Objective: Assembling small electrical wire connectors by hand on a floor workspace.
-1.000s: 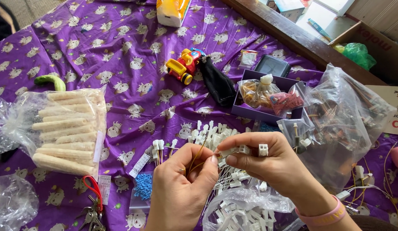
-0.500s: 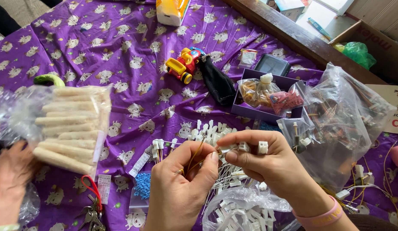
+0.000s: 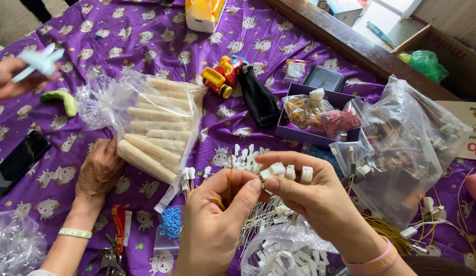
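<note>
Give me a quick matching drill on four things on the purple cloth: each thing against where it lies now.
Things:
1. toy truck
2. phone
3. red-handled keys
4. box of rubber bands

Places:
A. far left edge, flat and dark
B. bottom left, beside another person's forearm
C. right of the black pouch
D. top centre, left of the black pouch

Pairs: 1-D, 2-A, 3-B, 4-C

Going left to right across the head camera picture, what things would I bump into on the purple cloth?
Black phone → green curved thing → bag of pale sticks → toy truck → purple box → big clear bag of small parts.
</note>
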